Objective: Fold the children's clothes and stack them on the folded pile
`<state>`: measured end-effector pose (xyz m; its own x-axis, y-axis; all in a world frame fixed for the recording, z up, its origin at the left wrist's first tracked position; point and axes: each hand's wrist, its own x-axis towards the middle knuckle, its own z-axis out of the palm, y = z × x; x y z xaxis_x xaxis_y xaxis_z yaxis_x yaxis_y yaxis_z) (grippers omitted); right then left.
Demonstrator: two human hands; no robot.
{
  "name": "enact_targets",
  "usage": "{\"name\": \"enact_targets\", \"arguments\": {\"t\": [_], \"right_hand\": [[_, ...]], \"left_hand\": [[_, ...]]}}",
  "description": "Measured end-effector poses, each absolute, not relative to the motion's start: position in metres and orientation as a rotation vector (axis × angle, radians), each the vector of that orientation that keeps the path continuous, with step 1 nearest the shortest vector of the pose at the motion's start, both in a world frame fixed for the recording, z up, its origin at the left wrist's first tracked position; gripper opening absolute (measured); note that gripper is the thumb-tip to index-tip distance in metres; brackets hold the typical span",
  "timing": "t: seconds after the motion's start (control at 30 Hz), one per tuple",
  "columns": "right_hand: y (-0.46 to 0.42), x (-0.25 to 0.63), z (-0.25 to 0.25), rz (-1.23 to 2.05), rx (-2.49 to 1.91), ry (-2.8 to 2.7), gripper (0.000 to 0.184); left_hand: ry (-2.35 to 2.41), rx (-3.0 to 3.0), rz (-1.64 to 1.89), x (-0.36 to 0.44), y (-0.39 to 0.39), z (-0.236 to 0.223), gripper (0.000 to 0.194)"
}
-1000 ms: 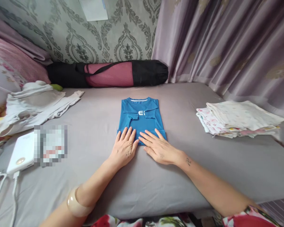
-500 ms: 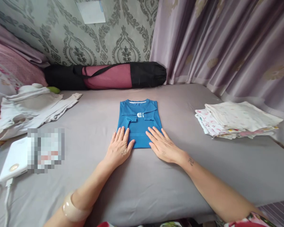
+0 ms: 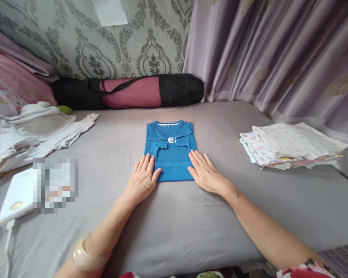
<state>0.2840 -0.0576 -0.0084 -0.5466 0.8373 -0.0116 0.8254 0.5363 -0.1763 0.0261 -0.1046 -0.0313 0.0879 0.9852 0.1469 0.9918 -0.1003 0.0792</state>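
A blue T-shirt lies on the bed in front of me, its sides and sleeves folded inward and its bottom edge turned up. White letters show between the sleeves, and the collar points away from me. My left hand rests flat on the shirt's lower left edge, fingers stretched out. On the lower right edge lies my right hand, also flat with its fingers extended. Neither hand grips the cloth.
Folded patterned cloths are stacked at the right. White garments lie loosely at the left, above a white power bank with cables and a blurred-out item. A black and pink rolled bag lies along the wall, beside purple curtains.
Both hands have slid outward to the shirt's side edges, the right one more clearly. The shirt keeps its folded shape and place.
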Motion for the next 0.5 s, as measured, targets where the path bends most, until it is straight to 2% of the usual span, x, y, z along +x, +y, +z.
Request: {"name": "enact_targets", "arguments": {"t": [0.5], "right_hand": [[-0.0589, 0.2819, -0.0071, 0.280, -1.427, -2.681, 0.061]], "left_hand": [[-2.031, -2.370, -0.316, 0.0214, -0.1078, -0.0306, 0.063]]}}
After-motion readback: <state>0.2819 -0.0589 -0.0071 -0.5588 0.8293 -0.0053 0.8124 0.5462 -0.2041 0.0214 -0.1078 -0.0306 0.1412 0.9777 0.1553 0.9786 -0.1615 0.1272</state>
